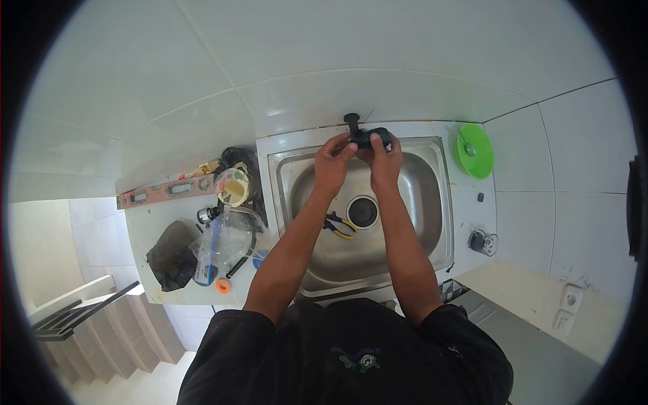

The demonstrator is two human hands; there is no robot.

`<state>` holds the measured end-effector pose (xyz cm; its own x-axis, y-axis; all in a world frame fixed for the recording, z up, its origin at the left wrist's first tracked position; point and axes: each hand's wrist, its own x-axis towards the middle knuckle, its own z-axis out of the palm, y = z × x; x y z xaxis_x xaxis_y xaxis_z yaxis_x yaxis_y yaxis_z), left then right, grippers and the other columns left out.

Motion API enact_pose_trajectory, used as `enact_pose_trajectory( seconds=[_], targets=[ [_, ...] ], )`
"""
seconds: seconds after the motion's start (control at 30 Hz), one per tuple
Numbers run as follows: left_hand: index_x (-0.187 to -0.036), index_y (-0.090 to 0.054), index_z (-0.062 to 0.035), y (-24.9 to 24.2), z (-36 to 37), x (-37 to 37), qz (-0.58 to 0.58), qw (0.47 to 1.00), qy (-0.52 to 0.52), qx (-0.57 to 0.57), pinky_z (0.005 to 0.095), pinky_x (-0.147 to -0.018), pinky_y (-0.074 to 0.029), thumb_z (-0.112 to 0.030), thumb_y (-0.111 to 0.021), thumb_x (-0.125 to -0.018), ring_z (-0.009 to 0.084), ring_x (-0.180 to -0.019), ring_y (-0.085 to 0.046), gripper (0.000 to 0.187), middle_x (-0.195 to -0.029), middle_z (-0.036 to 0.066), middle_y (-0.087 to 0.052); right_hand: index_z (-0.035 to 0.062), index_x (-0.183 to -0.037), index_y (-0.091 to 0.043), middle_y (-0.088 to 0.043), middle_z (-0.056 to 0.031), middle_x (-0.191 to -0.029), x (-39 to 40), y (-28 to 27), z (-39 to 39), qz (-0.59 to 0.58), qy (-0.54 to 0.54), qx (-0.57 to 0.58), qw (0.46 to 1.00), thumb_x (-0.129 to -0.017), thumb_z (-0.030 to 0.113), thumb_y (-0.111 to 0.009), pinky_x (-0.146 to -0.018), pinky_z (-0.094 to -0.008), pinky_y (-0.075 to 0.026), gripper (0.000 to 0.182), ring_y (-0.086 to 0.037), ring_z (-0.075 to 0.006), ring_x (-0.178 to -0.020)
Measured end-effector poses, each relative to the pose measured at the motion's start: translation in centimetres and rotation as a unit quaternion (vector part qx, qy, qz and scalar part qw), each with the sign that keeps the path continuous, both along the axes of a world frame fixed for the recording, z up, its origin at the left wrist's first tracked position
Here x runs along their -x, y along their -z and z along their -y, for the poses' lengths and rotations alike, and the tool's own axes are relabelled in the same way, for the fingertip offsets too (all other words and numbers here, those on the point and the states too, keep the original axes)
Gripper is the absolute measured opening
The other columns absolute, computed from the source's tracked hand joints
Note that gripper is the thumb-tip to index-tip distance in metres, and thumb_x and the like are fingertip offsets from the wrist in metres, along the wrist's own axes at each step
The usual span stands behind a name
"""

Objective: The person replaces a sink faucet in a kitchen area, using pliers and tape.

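At the back edge of the sink, a black tap [356, 127] stands out from the tiled wall, its round flange against the tiles. My left hand [332, 162] closes its fingers on the left side of the tap body. On the other side, my right hand [385, 160] grips the thick black right end. The fingertips behind the tap are hidden. Below my hands lies the stainless steel sink [420, 202] with a round dark drain [362, 212]. Pliers with blue and yellow handles [339, 228] rest in the basin, left of the drain and beside my left forearm.
On the left counter are a red spirit level [169, 191], a stained white tub [233, 187], a black plastic bag [171, 255], clear plastic packaging [226, 236] and an orange tape roll [223, 285]. At right stand a green bowl [478, 158] and a glass jar [483, 241].
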<state>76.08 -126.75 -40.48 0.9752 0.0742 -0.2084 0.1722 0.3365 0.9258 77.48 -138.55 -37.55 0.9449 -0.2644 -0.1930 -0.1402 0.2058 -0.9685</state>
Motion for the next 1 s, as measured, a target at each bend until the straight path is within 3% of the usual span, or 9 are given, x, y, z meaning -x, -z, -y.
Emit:
enact_pose_trajectory(
  seconds=[0.07, 0.17, 0.33, 0.4, 0.47, 0.63, 0.8, 0.83, 1.0],
  targets=[
    [-0.129, -0.051, 0.0006, -0.5, 0.0, 0.1, 0.014, 0.999, -0.007, -0.039, 0.0326, -0.088, -0.051, -0.008, -0.069, -0.084, 0.0205, -0.101, -0.061, 0.048, -0.112, 0.012, -0.062, -0.0042, -0.131, -0.032, -0.061, -0.0173, -0.100, 0.1, 1.5, -0.4, -0.061, 0.054, -0.184, 0.979, -0.091, 0.019, -0.063, -0.066, -0.0391, -0.059, 0.056, -0.067, -0.0276, -0.076],
    [-0.125, -0.052, 0.0026, -0.8, 0.3, -0.1, 0.024, 0.997, -0.041, -0.058, 0.0319, -0.089, -0.050, -0.003, -0.070, -0.081, 0.0204, -0.105, -0.060, 0.048, -0.113, 0.014, -0.062, -0.0027, -0.128, -0.032, -0.060, -0.0174, -0.105, 0.2, 2.5, -1.3, -0.079, 0.049, -0.303, 0.948, -0.094, 0.023, -0.059, -0.069, -0.0394, -0.059, 0.050, -0.067, -0.0274, -0.078],
    [-0.122, -0.053, 0.0047, -0.6, 0.0, -0.1, 0.059, 0.997, -0.028, -0.030, 0.0323, -0.093, -0.048, -0.001, -0.069, -0.080, 0.0208, -0.109, -0.059, 0.045, -0.118, 0.017, -0.061, -0.0014, -0.118, -0.041, -0.063, -0.0151, -0.096, 0.6, 1.9, -1.5, -0.101, 0.054, -0.272, 0.955, -0.097, 0.030, -0.054, -0.063, -0.0358, -0.057, 0.040, -0.066, -0.0239, -0.076],
    [-0.121, -0.053, 0.0044, -0.8, 0.1, -0.2, 0.027, 0.997, -0.010, 0.068, 0.0314, -0.093, -0.047, 0.000, -0.068, -0.081, 0.0204, -0.109, -0.059, 0.043, -0.119, 0.017, -0.061, -0.0013, -0.115, -0.044, -0.064, -0.0142, -0.091, 0.4, 2.0, -1.0, -0.111, 0.056, -0.248, 0.961, -0.098, 0.031, -0.053, -0.059, -0.0340, -0.056, 0.038, -0.066, -0.0224, -0.073],
    [-0.121, -0.052, 0.0056, -0.5, 0.3, -0.3, 0.025, 0.998, -0.020, 0.060, 0.0318, -0.092, -0.048, 0.002, -0.066, -0.081, 0.0210, -0.108, -0.060, 0.042, -0.117, 0.018, -0.062, -0.0013, -0.108, -0.049, -0.065, -0.0135, -0.080, 0.5, 2.3, -0.3, -0.116, 0.009, -0.214, 0.970, -0.098, 0.032, -0.052, -0.050, -0.0308, -0.053, 0.035, -0.064, -0.0199, -0.062],
    [-0.120, -0.052, 0.0068, -0.4, 0.7, -0.3, 0.006, 0.998, -0.041, 0.046, 0.0315, -0.091, -0.048, 0.004, -0.064, -0.081, 0.0213, -0.106, -0.061, 0.040, -0.114, 0.019, -0.063, -0.0019, -0.106, -0.050, -0.065, -0.0149, -0.077, 0.6, 1.8, 0.0, -0.129, 0.011, -0.176, 0.976, -0.098, 0.032, -0.052, -0.046, -0.0299, -0.052, 0.035, -0.061, -0.0196, -0.054],
    [-0.117, -0.055, 0.0062, 0.0, 0.2, -0.4, -0.006, 1.000, -0.029, 0.006, 0.0318, -0.091, -0.048, 0.001, -0.064, -0.083, 0.0222, -0.106, -0.062, 0.035, -0.111, 0.018, -0.065, -0.0009, -0.106, -0.050, -0.065, -0.0137, -0.076, 0.8, 1.0, -0.7, -0.143, 0.014, -0.164, 0.976, -0.096, 0.030, -0.056, -0.048, -0.0301, -0.053, 0.033, -0.062, -0.0191, -0.057],
    [-0.117, -0.055, 0.0062, 0.0, 0.0, -0.3, -0.004, 1.000, -0.029, 0.003, 0.0318, -0.091, -0.048, 0.001, -0.064, -0.083, 0.0222, -0.106, -0.062, 0.035, -0.111, 0.018, -0.065, 0.0002, -0.107, -0.049, -0.064, -0.0124, -0.075, 0.8, 0.7, -1.2, -0.118, 0.069, -0.164, 0.977, -0.094, 0.026, -0.060, -0.050, -0.0301, -0.053, 0.031, -0.063, -0.0182, -0.058],
    [-0.114, -0.060, 0.0022, -0.9, -1.0, 3.3, -0.016, 0.987, -0.003, -0.158, 0.0303, -0.090, -0.047, -0.005, -0.064, -0.085, 0.0163, -0.099, -0.061, 0.031, -0.111, 0.011, -0.066, 0.0028, -0.109, -0.048, -0.062, -0.0086, -0.075, 0.3, 0.5, -0.3, -0.029, 0.137, -0.120, 0.983, -0.085, 0.015, -0.070, -0.054, -0.0273, -0.050, 0.035, -0.060, -0.0141, -0.060]
  ],
)
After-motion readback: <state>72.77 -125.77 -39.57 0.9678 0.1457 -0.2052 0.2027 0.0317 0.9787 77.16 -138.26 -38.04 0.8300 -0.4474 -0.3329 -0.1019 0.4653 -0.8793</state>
